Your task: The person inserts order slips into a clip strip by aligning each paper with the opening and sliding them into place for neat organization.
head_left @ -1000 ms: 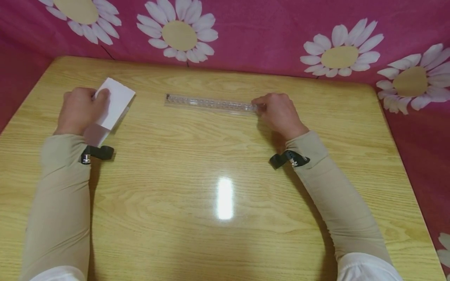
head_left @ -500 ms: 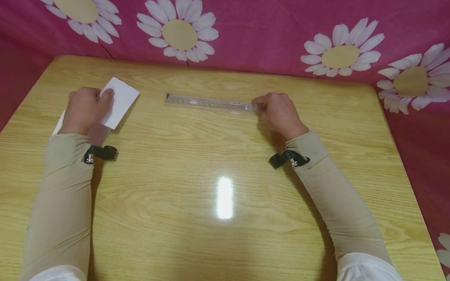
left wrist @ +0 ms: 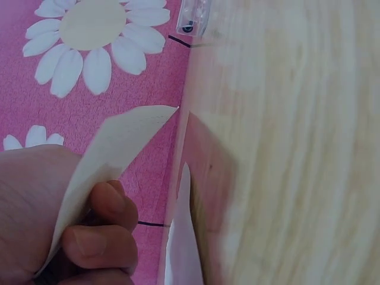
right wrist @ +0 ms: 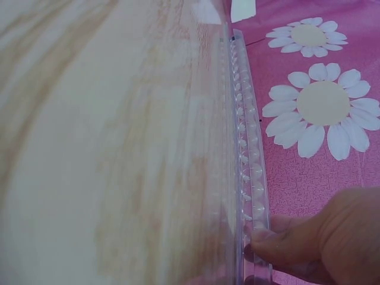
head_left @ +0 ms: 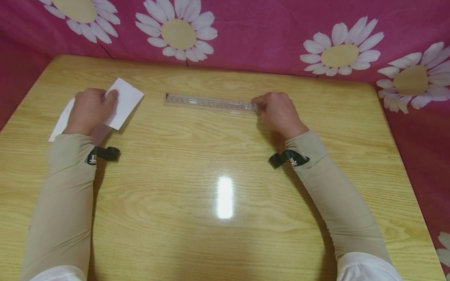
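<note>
My left hand (head_left: 90,109) grips white paper (head_left: 127,102) at the left of the table, the thumb laid over it. One part of the paper sticks out to the right of the hand, another to the left toward the wrist. In the left wrist view the curled paper (left wrist: 127,133) runs between thumb and bent fingers (left wrist: 101,243), and a pointed white flap (left wrist: 183,243) hangs lower down. My right hand (head_left: 279,113) pinches the right end of a long, clear plastic strip (head_left: 211,103). A row of rounded bumps runs along the strip (right wrist: 252,154), with a dark spot at its far left end.
The wood-grain table (head_left: 168,175) meets a pink cloth with large white daisies (head_left: 246,35) behind it and at both sides. A bright light reflection (head_left: 225,197) lies mid-table. Black straps (head_left: 105,153) sit on both wrists.
My left hand has moved a little to the right with the paper, and more of the paper now shows on its left side. The right hand and the plastic strip stay put.
</note>
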Demonstrator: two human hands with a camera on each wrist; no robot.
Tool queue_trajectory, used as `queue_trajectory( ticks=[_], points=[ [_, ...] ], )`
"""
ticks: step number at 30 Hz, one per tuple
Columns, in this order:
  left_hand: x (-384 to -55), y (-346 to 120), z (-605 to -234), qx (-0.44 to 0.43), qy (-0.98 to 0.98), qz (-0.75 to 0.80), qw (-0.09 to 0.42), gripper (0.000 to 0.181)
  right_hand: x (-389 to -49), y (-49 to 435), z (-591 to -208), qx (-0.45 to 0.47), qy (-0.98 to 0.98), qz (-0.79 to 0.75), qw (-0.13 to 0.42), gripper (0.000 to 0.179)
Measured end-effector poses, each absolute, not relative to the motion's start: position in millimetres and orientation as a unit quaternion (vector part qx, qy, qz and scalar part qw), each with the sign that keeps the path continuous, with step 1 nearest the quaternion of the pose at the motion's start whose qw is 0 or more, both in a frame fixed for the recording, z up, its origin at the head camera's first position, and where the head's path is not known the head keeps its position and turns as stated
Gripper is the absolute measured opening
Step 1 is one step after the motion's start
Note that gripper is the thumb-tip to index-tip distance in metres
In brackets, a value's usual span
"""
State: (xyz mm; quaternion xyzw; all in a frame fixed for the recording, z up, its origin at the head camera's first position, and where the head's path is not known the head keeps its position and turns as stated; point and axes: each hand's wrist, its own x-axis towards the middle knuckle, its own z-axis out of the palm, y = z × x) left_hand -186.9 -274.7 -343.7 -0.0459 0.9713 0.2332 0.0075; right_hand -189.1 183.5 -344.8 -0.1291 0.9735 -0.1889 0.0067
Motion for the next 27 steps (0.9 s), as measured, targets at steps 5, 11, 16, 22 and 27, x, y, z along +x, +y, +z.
queue_trajectory(
  ticks=[5,11,16,22,27],
  points=[
    [-186.6,-271.2,-344.6,-0.042,0.971,0.235,0.014,0.061,-189.0,183.2,-344.6,-0.132,0.973,-0.19,0.007,0.034],
    [-185.0,-265.7,-342.8,-0.04,0.97,0.24,0.027,0.061,-189.8,183.3,-344.1,-0.129,0.973,-0.192,0.014,0.033],
    [-184.0,-259.2,-341.6,-0.046,0.967,0.247,0.028,0.063,-189.1,183.2,-343.8,-0.127,0.973,-0.194,0.016,0.034],
    [-183.9,-255.0,-341.3,-0.052,0.967,0.248,0.042,0.066,-189.5,183.1,-343.7,-0.126,0.973,-0.192,0.018,0.033],
    [-185.7,-252.8,-342.6,-0.046,0.967,0.246,0.055,0.066,-189.7,182.9,-343.7,-0.128,0.973,-0.19,0.015,0.033]
  ],
)
